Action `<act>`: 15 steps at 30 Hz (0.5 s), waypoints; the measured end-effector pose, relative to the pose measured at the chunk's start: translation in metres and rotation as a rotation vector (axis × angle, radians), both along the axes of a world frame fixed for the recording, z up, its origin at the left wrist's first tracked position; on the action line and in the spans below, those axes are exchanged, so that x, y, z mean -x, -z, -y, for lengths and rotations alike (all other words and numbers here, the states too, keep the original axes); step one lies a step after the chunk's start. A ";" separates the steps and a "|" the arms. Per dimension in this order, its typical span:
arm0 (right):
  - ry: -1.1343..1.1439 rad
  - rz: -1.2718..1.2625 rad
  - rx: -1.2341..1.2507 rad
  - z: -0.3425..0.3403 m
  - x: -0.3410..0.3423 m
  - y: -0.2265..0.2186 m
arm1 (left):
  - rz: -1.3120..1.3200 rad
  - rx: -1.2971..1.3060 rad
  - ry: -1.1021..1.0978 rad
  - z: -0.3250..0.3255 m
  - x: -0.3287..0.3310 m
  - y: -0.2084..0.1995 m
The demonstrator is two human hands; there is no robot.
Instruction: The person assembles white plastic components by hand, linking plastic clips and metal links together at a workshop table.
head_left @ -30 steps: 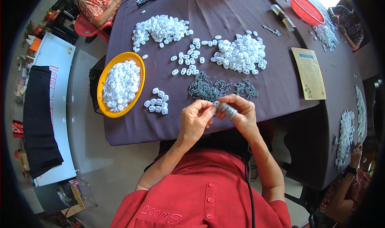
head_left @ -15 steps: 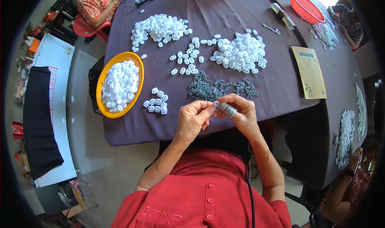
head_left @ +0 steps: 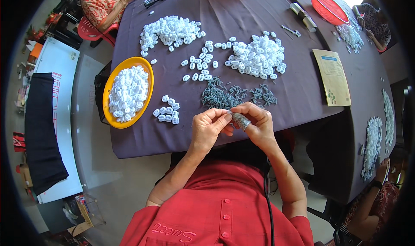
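Above the table's near edge, my left hand (head_left: 205, 131) and my right hand (head_left: 258, 127) meet, both closed in a pinch. Between the fingertips is a small white oval plastic piece (head_left: 230, 111), mostly hidden by the fingers. A grey, speckled wrapping (head_left: 241, 121) covers my right thumb. Just beyond the hands lies a heap of short dark grey pins (head_left: 218, 94), with a smaller pin heap (head_left: 263, 95) to its right. To the left of my left hand, several white oval pieces (head_left: 167, 109) sit in a cluster.
An orange oval dish (head_left: 106, 100) full of white pieces stands at the left. Farther back are two heaps of white pieces (head_left: 170, 31) (head_left: 258, 55), with loose ones between. A yellow-brown packet (head_left: 332, 78) and a red basket (head_left: 329, 8) lie rightward. Other people (head_left: 101, 8) sit around.
The white piece has turned and sunk deeper between my fingertips, so less of it shows. My right fingers have shifted slightly left, closer to my left hand.
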State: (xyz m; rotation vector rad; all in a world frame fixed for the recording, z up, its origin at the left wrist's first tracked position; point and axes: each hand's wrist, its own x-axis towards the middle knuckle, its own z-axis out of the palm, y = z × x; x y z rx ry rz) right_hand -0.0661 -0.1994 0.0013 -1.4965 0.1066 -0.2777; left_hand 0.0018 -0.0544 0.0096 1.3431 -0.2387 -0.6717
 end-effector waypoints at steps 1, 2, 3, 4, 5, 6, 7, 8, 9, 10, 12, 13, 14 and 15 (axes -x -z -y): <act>-0.004 0.006 0.029 0.000 0.000 -0.001 | 0.007 -0.009 -0.003 -0.001 0.000 0.000; -0.008 0.011 0.057 -0.001 0.000 -0.002 | 0.007 -0.009 -0.004 -0.001 0.000 0.001; -0.010 0.011 0.057 0.000 0.000 0.001 | 0.012 -0.015 -0.025 -0.002 0.001 0.003; -0.034 0.043 0.051 0.002 -0.001 0.005 | 0.018 -0.020 -0.045 -0.002 0.002 0.003; -0.058 0.074 0.044 0.002 -0.001 0.006 | 0.018 -0.019 -0.046 -0.002 0.001 0.003; -0.059 0.074 0.045 0.001 0.000 0.006 | -0.072 0.024 -0.072 -0.003 -0.001 0.001; -0.040 0.016 -0.099 -0.001 0.000 0.004 | -0.162 0.068 -0.100 -0.003 -0.003 0.000; -0.021 -0.042 -0.243 -0.003 -0.001 0.001 | -0.161 0.069 -0.101 -0.004 -0.003 0.002; -0.023 -0.042 -0.242 -0.004 -0.002 0.000 | -0.168 0.070 -0.114 -0.005 -0.003 0.005; -0.013 -0.008 -0.065 -0.005 -0.003 -0.001 | -0.174 0.070 -0.127 -0.006 -0.003 0.006; -0.004 0.027 0.111 -0.009 -0.005 -0.002 | -0.201 0.095 -0.135 -0.005 -0.002 0.006; 0.026 0.100 0.256 -0.011 -0.006 -0.002 | -0.230 0.119 -0.139 -0.003 -0.001 0.006; 0.056 0.173 0.401 -0.014 -0.006 -0.003 | -0.232 0.119 -0.139 -0.002 0.001 0.005; 0.080 0.159 0.452 -0.017 -0.005 -0.001 | -0.241 0.135 -0.134 0.000 0.003 0.003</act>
